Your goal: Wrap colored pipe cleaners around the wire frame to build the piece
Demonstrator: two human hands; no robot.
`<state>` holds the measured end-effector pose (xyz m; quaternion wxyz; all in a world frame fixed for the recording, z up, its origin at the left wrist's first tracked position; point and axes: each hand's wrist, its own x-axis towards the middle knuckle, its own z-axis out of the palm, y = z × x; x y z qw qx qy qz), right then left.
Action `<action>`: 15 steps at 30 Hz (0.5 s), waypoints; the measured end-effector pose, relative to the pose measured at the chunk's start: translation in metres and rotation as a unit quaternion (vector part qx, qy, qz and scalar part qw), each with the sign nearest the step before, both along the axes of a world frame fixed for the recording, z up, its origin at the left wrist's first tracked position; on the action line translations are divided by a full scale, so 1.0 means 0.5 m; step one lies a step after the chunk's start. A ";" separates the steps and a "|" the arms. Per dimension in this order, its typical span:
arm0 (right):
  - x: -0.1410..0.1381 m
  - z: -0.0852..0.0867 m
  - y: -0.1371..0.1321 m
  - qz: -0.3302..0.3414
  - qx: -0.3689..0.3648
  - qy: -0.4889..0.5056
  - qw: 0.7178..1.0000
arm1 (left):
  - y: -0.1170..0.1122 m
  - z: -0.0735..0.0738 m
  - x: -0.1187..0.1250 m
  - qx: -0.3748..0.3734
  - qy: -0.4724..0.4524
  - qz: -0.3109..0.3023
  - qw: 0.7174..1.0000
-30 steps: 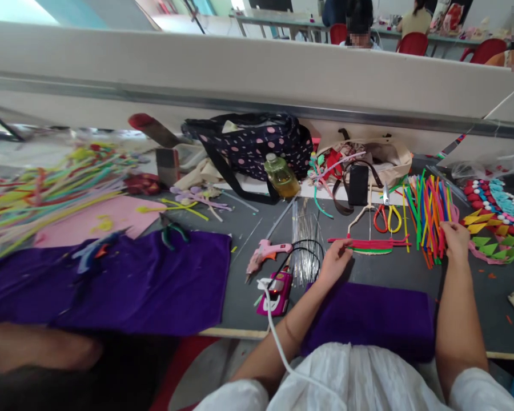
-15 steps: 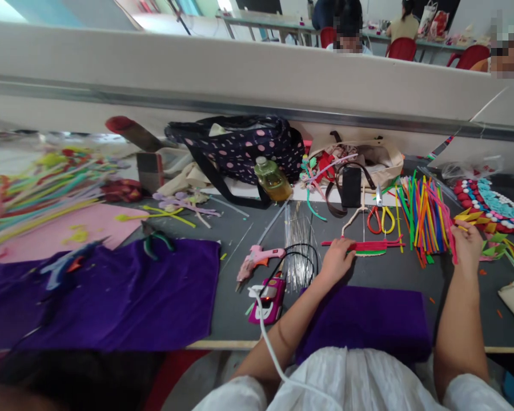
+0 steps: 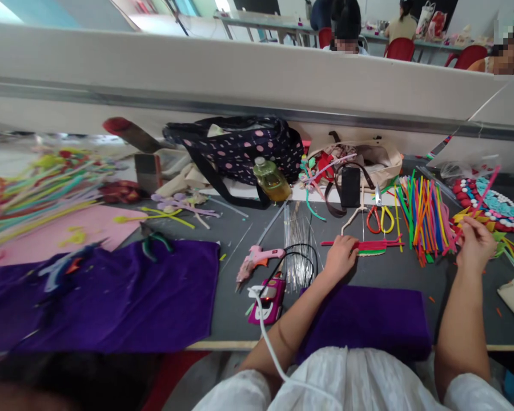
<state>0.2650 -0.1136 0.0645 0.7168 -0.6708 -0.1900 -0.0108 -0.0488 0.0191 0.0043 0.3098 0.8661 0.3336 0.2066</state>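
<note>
My left hand [image 3: 341, 258] lies over the left part of a flat pink, red and green pipe-cleaner piece [image 3: 372, 246], its fingers closed on it against the grey table. In my right hand [image 3: 476, 246], pinched between thumb and fingers, is a pink pipe cleaner [image 3: 488, 189] that slants up over the beaded wreath. Just left of that hand is a bundle of coloured pipe cleaners [image 3: 426, 220]. Scissors [image 3: 381, 214] with red and yellow handles lie behind the flat piece. A folded purple cloth [image 3: 368, 317] sits between my forearms.
A pink glue gun [image 3: 257, 261] and a magenta power box [image 3: 269, 299] with a white cable lie left of my forearm. Farther back stand a bottle [image 3: 272, 180] and a dotted bag [image 3: 244, 145]. A red, blue and white wreath [image 3: 497, 200] lies at the right.
My right hand has moved slightly right and away from the bundle. The pink pipe cleaner it holds now points up and right. My left hand has hardly moved.
</note>
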 end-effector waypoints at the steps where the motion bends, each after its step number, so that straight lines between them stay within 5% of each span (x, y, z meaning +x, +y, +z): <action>1: -0.008 0.015 -0.004 -0.003 0.028 -0.003 1.000 | 0.001 -0.001 0.001 -0.004 -0.005 0.000 1.000; 8: -0.084 0.090 -0.020 0.069 0.087 -0.014 0.994 | 0.016 -0.013 0.007 -0.010 -0.003 0.018 1.000; 15: -0.146 0.049 0.000 0.064 0.087 0.068 0.992 | 0.061 -0.007 0.011 -0.044 -0.031 0.095 0.994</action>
